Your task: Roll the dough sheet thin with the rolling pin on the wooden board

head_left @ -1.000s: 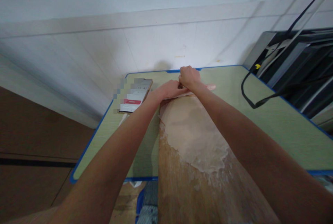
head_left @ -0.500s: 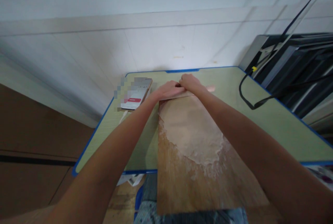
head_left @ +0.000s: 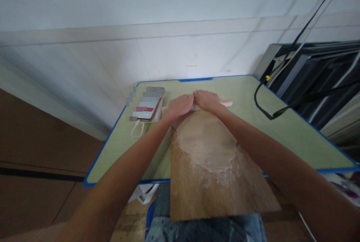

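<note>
Both hands are at the far end of a wooden board (head_left: 197, 200), on a pale wooden rolling pin (head_left: 227, 103) lying crosswise there. My left hand (head_left: 180, 106) is closed over the pin's middle-left part. Beside it, almost touching, my right hand (head_left: 207, 99) wraps over the pin with its fingers curled. The pin's right end sticks out past the right hand; most of its middle is hidden by the hands. A thin, wide sheet of dough (head_left: 208, 141) spreads over the board, its near edge ragged, with white flour smeared around it.
A phone (head_left: 150, 103) leans on a support at the left of the pale green table (head_left: 284, 133), a white cable below it. A black cable (head_left: 271, 116) loops over the right side. Dark flat panels (head_left: 317, 81) stand to the right; a white wall (head_left: 168, 58) rises behind.
The hands and rolling pin have come slightly nearer to me. My left hand's fingers look more curled over the pin now. The view has shifted a little.
</note>
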{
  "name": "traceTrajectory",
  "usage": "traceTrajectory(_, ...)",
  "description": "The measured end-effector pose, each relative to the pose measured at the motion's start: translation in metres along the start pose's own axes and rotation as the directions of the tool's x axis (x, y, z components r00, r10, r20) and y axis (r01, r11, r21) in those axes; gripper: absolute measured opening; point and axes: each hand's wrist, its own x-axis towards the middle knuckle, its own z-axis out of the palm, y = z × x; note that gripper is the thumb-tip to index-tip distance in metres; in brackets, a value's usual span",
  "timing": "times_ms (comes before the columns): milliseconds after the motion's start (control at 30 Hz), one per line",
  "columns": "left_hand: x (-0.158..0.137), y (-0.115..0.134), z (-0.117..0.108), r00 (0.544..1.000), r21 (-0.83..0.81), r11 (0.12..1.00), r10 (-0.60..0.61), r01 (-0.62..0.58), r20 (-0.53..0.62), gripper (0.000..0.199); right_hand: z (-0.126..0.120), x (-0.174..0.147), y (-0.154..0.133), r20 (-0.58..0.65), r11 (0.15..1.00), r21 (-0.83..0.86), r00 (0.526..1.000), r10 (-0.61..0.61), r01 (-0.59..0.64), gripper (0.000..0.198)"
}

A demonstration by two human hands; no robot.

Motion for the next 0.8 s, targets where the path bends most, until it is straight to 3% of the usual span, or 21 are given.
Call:
traceTrajectory(300,-0.032,0.009,-0.001,0.995,-0.013,0.996,0.094,-0.094,0.016,0.035,0.001,-0.046,-0.001,-0.066,0.99,-0.01,0.988,-0.14,0.14,0.044)
traceTrajectory(633,-0.077,0.026,0.007,0.996,-0.083,0.992,0.092,-0.093,-0.02,0.048,0.021,-0.094,0.009,-0.182,0.959,0.04,0.946,-0.269,0.281,0.047)
traceTrajectory(800,-0.082,0.027,0.009,0.995,-0.079,0.992,0.101,-0.102,-0.016,0.049,0.023,-0.1,0.015,-0.178,0.94,0.047,0.929,-0.324,0.337,0.052)
